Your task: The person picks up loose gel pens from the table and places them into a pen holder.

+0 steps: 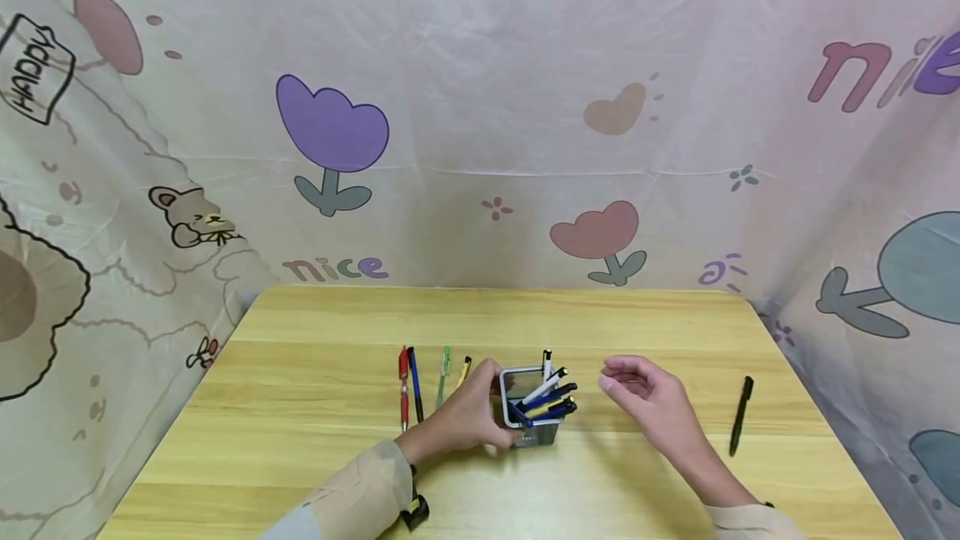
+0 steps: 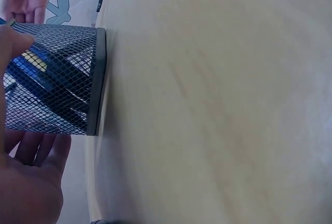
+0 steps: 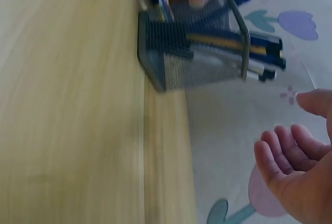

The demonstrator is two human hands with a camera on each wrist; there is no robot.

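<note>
My left hand (image 1: 465,415) grips a black wire-mesh pen holder (image 1: 536,437) from its left side, thumb on the near face. Several pens lean in it, among them a white pen (image 1: 545,388) and dark blue ones, their ends sticking out past the rim toward the right. In the left wrist view, the holder's dark base (image 2: 98,79) is right at the tabletop. Off to the right of the holder, my right hand (image 1: 648,402) hovers over the table with loosely bent fingers. Nothing lies in its palm in the right wrist view.
On the wooden table (image 1: 637,490), a red pen (image 1: 404,369), a blue pen (image 1: 415,377), a green pen (image 1: 445,367) and a yellow pen (image 1: 466,367) lie left of the holder. A black pen (image 1: 741,415) lies far right. A patterned cloth (image 1: 465,107) hangs behind.
</note>
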